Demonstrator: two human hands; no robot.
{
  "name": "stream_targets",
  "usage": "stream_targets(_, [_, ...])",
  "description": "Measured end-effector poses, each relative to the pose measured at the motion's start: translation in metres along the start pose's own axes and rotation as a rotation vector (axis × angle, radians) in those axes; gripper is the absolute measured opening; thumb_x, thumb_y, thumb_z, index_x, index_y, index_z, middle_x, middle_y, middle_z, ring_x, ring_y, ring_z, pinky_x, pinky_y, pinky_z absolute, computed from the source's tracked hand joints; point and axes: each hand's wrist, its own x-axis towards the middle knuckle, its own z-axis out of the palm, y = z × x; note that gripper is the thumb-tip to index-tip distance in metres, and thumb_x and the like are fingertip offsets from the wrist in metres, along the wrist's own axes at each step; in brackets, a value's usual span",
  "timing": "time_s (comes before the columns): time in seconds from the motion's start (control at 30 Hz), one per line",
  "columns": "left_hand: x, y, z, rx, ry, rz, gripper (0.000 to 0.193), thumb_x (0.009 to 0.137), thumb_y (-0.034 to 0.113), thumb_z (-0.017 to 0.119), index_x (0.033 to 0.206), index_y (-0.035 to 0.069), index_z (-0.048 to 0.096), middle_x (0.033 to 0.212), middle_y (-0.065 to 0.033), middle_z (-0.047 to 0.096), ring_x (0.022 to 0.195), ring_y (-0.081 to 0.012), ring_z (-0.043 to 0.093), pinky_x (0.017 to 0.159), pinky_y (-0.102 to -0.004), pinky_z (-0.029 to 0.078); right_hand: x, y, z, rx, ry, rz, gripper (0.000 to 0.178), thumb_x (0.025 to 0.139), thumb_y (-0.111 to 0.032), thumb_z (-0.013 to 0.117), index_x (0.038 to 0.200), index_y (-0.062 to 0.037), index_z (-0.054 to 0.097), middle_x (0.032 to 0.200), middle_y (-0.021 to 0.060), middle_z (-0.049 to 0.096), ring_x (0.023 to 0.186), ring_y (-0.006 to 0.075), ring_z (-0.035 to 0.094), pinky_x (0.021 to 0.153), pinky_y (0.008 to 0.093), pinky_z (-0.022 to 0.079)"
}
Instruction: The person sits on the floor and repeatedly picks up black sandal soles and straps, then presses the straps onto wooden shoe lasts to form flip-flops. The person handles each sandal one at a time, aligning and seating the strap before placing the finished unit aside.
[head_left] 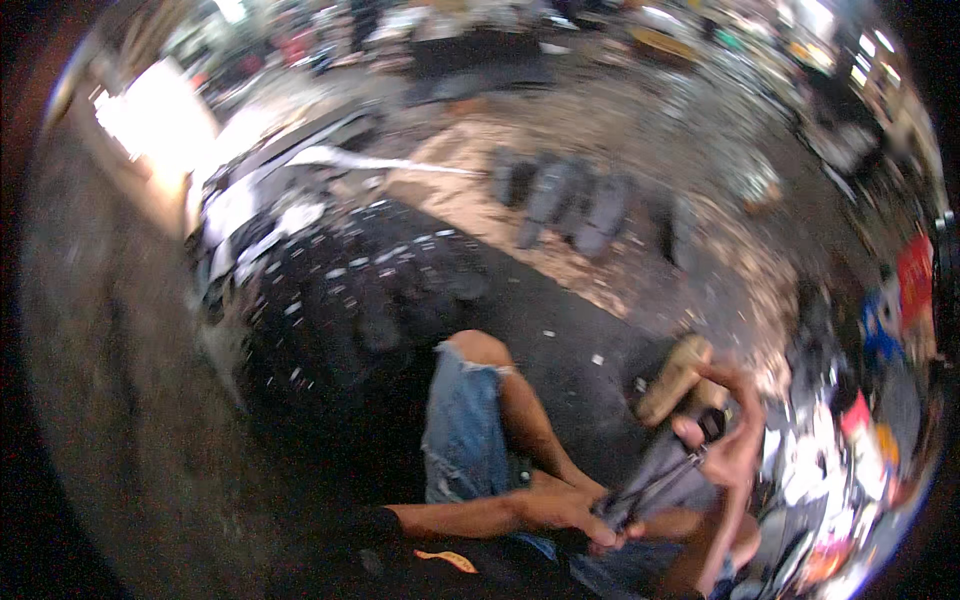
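Note:
A dark, long, shoe-like piece (655,480) with thin dark cords or straps along it is held slantwise over my lap. My left hand (590,528) is closed on its lower end. Higher up, my right hand (728,430) grips the other end, its thumb beside a small black part. Next to the right hand's fingers is a tan shoe last (674,380); blur hides whether they touch it. The exact kind of the dark piece is too smeared to tell.
I sit on a dark mat (560,330), one knee (475,350) raised. Several dark sole-shaped pieces (605,215) lie on tan sheeting (470,150) ahead. To the left is a pile of black pieces (380,290); mixed clutter (820,450) lies at the right.

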Motion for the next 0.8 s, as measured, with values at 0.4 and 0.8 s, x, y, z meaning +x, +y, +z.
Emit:
stream_targets(0.4, [-0.203, 0.19, 0.227, 0.881, 2.816, 0.438, 0.053, 0.101, 0.016, 0.073, 0.148, 0.001, 0.053, 0.128, -0.0124, 0.064, 0.111, -0.0262, 0.067, 0.094, -0.0405, 0.061, 0.033, 0.079, 0.05, -0.122, -0.515, 0.231, 0.097, 0.081, -0.017, 0.094, 0.163, -0.0068, 0.044, 0.162, 0.0202, 0.049, 0.136, 0.0325, 0.061, 0.109, 0.0454, 0.055])
stream_targets(0.8, [-0.318, 0.309, 0.109, 1.546, 2.407, -0.182, 0.059, 0.105, 0.008, 0.067, 0.159, -0.003, 0.045, 0.161, -0.02, 0.053, 0.146, -0.0317, 0.053, 0.125, -0.0438, 0.04, 0.181, 0.4, 0.043, -0.651, 0.376, 0.492, 0.092, 0.085, -0.047, 0.085, 0.158, -0.0074, 0.047, 0.134, 0.026, 0.071, 0.123, 0.046, 0.068, 0.105, 0.052, 0.054])
